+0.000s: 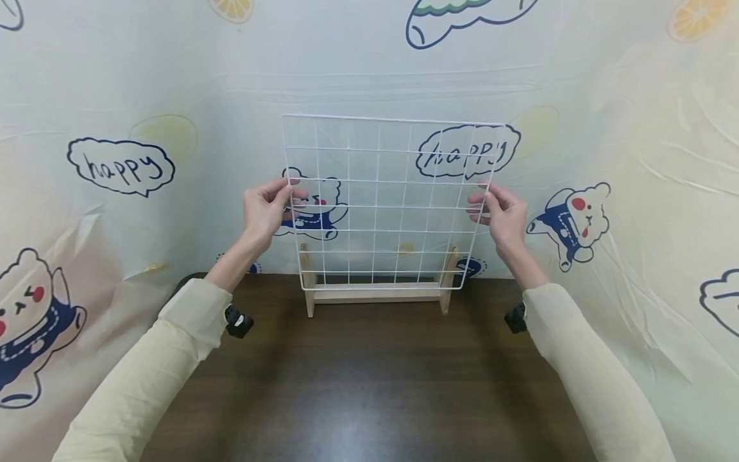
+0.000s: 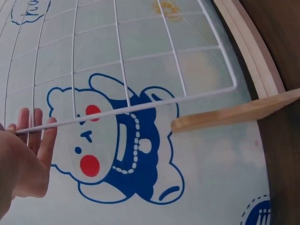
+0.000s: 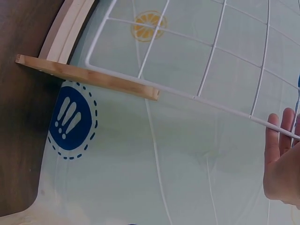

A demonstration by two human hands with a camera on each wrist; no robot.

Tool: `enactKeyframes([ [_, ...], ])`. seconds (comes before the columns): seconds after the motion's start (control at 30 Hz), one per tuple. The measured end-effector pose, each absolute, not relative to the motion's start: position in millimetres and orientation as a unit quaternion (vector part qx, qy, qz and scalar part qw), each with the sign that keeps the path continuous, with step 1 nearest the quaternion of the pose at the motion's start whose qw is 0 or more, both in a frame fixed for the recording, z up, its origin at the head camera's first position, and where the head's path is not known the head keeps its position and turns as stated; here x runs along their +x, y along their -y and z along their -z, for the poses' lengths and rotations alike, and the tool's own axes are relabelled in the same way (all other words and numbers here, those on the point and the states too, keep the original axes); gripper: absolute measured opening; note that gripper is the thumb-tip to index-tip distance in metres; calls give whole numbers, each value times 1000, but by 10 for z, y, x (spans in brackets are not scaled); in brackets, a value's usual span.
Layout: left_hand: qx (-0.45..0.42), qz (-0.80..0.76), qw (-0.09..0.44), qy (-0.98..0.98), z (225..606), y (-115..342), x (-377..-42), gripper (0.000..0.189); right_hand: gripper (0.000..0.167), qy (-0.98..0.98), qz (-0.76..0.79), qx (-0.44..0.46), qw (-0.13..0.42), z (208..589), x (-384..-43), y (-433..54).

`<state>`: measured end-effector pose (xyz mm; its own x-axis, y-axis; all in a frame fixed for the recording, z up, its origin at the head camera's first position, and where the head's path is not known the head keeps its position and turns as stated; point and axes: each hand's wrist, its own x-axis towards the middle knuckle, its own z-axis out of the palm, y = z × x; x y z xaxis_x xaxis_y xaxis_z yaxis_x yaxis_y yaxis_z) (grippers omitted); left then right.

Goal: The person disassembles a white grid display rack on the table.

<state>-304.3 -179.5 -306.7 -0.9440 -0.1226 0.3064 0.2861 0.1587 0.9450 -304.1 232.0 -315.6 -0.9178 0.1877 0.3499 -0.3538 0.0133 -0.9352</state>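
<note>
A white wire grid panel [image 1: 378,206] stands upright between my two hands, tilted a little. My left hand [image 1: 268,208] pinches its left edge wire, thumb in front and fingers behind. At the opposite edge my right hand [image 1: 501,212] holds the wire in the same way. Behind the panel's lower part is a light wooden stand [image 1: 375,294] with two upright side pieces and a crossbar. In the left wrist view the panel's bottom corner is near a wooden upright [image 2: 225,115]. The right wrist view shows the other corner close to the second upright [image 3: 89,77].
The wooden stand is on a dark brown table [image 1: 358,372], near its back edge. Behind the table hangs a pale curtain [image 1: 196,90] printed with bears, orange slices and "happy" bubbles. A small black device [image 1: 238,322] is strapped at the left wrist, another [image 1: 516,317] at the right.
</note>
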Motion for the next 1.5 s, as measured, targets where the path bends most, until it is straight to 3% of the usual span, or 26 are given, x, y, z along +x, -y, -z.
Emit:
enactKeyframes([
  [0.4, -60, 649, 134, 746, 3200, 1788, -3005, 29, 30, 695, -703, 43, 145, 3223, -2922, -2351],
  [1.5, -48, 649, 107, 751, 3593, 1854, -2882, 31, 32, 709, -699, 28, 94, 3709, -2916, -2442],
])
